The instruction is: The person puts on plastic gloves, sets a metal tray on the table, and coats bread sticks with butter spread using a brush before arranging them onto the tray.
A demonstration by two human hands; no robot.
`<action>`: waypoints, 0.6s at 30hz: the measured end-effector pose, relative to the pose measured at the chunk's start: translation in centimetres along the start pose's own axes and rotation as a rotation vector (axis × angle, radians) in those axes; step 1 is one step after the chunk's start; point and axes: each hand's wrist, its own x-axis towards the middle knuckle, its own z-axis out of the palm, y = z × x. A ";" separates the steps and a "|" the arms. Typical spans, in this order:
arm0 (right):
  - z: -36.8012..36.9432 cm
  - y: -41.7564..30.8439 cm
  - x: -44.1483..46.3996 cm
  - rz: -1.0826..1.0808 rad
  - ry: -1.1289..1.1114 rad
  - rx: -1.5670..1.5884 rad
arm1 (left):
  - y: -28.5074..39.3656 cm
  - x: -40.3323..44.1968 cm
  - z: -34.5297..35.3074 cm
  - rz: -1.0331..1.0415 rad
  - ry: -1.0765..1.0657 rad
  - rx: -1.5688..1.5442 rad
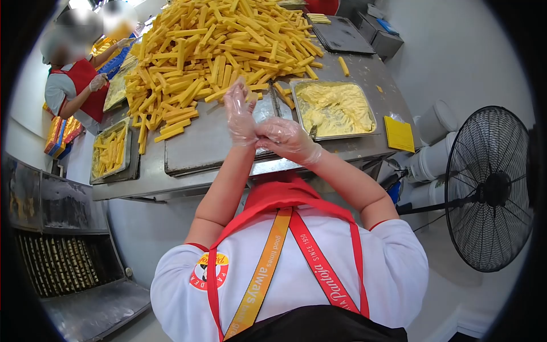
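Note:
My left hand [240, 114], in a clear plastic glove, is raised over the worktable with its fingers stretched out and nothing in them. My right hand [288, 138], also gloved, is closed at my left wrist, pinching the cuff of the left glove. Beneath both hands lies a flat metal baking tray [191, 145]. Just right of them stands a rectangular metal pan [373, 122] of pale yellow spread [330, 105], a utensil handle [313, 132] at its near left corner. Beyond my hands rises a big heap of yellow bread-like sticks [228, 51].
At the left table edge a tray [96, 171] holds more sticks. Another person [77, 94] works at the far left. A yellow pad [399, 134] lies at the right edge. White buckets [436, 122] and a black fan [493, 188] stand right; a metal cabinet [68, 211] stands lower left.

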 end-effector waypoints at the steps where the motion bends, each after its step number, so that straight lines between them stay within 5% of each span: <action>1: 0.0 0.2 -0.3 0.019 -0.016 0.002 | 0.4 -0.1 0.2 -0.014 -0.051 0.059; 8: 0.4 -0.1 -0.7 0.020 -0.121 -0.069 | 1.1 -0.7 -0.1 -0.097 -0.268 0.239; 11: 3.0 -1.2 -1.2 -0.076 0.245 -0.280 | 1.7 -0.7 0.4 0.019 -0.188 0.196; 14: 3.3 -1.3 -1.1 -0.152 0.322 -0.515 | 1.8 -0.8 1.2 0.038 -0.165 0.094; 18: 2.1 0.4 -0.7 -0.122 0.046 -0.356 | 0.2 -0.4 0.4 0.059 -0.172 0.111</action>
